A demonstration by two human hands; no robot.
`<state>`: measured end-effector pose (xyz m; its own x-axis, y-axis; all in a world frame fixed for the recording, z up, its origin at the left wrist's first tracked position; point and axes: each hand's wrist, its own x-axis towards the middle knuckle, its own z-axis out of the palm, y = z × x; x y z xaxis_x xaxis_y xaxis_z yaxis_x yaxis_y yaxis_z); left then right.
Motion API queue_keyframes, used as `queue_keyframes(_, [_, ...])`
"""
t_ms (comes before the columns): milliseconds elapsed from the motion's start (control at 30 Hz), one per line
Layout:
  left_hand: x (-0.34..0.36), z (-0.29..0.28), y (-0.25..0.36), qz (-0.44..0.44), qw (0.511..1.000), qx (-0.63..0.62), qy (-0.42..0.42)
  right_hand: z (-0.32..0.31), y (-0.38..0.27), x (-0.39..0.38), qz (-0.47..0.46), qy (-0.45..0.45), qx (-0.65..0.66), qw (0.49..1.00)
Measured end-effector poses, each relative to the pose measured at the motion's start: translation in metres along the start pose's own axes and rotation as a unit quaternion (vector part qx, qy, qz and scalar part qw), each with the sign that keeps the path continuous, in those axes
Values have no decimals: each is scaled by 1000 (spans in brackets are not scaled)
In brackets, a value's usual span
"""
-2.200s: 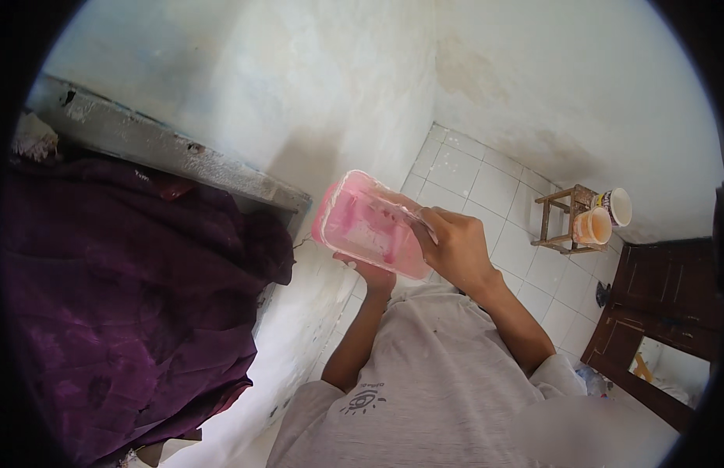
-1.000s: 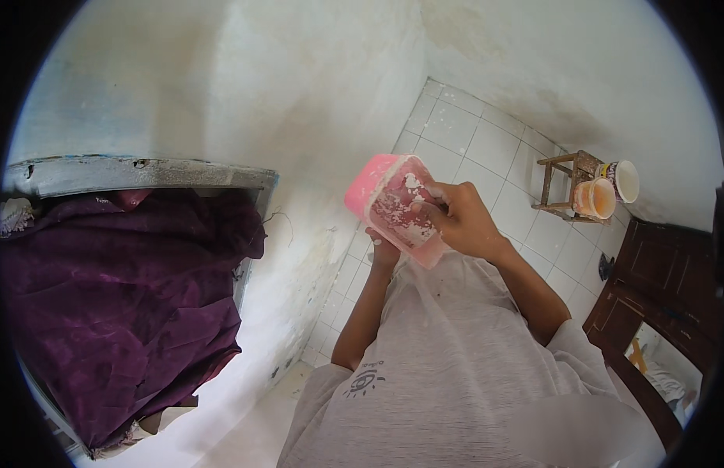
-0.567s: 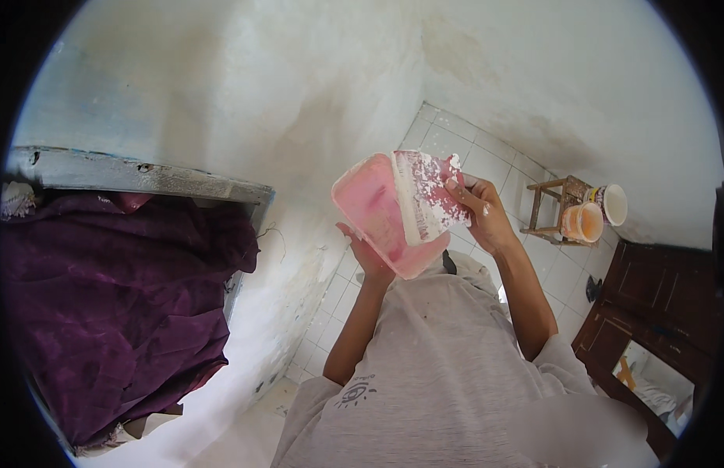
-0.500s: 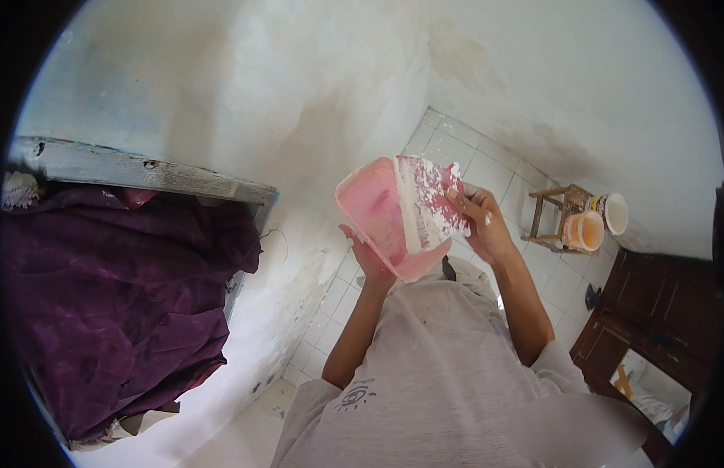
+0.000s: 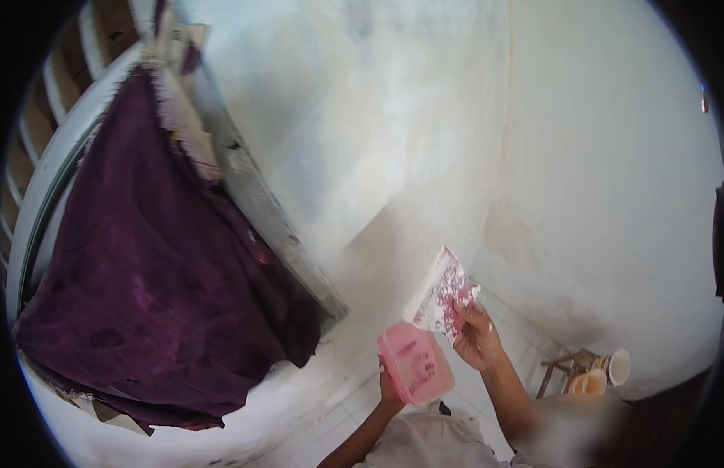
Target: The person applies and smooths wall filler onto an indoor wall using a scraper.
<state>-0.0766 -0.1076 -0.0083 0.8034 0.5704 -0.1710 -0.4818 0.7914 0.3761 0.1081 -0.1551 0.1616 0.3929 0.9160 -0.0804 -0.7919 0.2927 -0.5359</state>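
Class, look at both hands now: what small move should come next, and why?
Probably the right hand should bring the pink scraper to the wall: whitish material coats the scraper's long edge, which points toward that wall, while the left hand supports the pink tub lower down.

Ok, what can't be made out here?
Head view:
Left hand: most fingers, behind the translucent pink plastic tub.
Flat pink, white-smeared sheet: far face, turned away in the right hand.
Right forearm: lower end, under a blurred patch.
Dark-purple draped cloth: whatever it covers.
Tall dark object: cut off by the right rim.
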Motion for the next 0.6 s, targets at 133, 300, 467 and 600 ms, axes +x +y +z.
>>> queue_keyframes(133, [-12,-23,33,19,1000,-5,13,116,-30,55,-105,-82,-117,984])
queue_keyframes(300, [-22,-41,67,43,999,-10,21,277,-113,140,-364,-173,-266,876])
queue_keyframes(467, [-25,-71,87,69,997,-6,31,394,-157,179,-605,-136,-390,681])
queue_keyframes(600, [-28,-78,98,87,996,-16,19,400,-133,193,-737,-31,-609,291])
